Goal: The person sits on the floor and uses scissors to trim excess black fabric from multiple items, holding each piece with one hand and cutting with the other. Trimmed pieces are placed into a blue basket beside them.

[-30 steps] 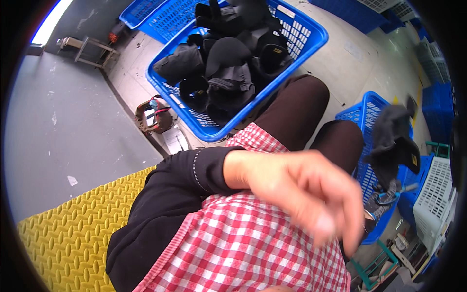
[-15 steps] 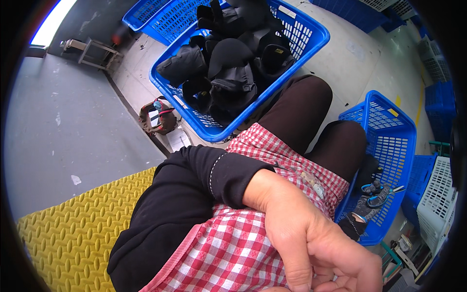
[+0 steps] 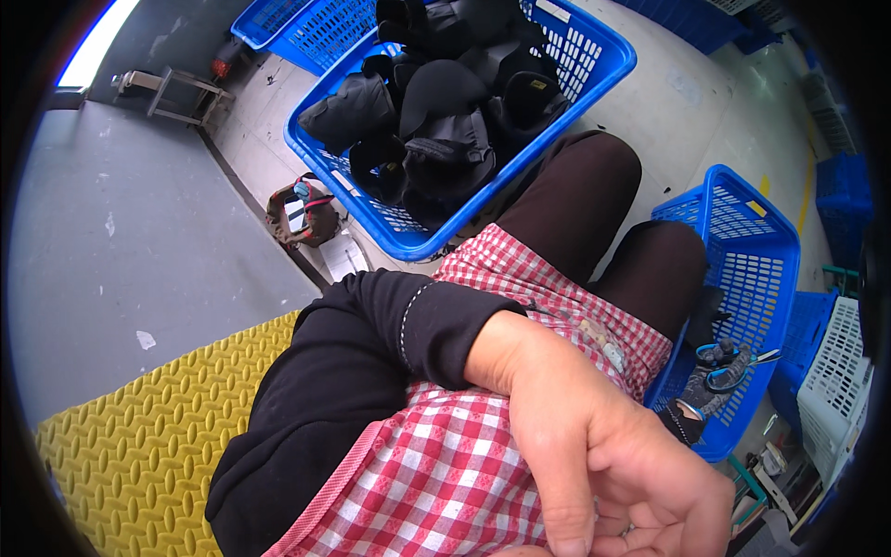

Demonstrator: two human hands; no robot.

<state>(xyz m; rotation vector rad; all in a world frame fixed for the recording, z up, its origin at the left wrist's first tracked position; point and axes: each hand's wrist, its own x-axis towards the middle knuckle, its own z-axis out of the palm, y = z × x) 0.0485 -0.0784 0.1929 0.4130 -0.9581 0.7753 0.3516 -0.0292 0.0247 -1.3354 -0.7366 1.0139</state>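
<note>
My bare left hand lies across my lap over a red and white checked apron. Its thumb points down and its fingers curl under; whatever they hold, if anything, is hidden. Farther right, my right hand wears a grey glove and is closed on a pair of scissors with blue handles, the thin tip sticking out to the right. Behind that hand stands a blue basket with slotted walls. Another blue basket beyond my knees is heaped with black padded pieces.
A yellow textured mat lies at the left beside a grey surface. A brown bag and a paper lie near the big basket. White baskets and more blue ones line the right side.
The view has shifted slightly. My left hand keeps its curled shape, and my right hand still holds the scissors by the right basket.
</note>
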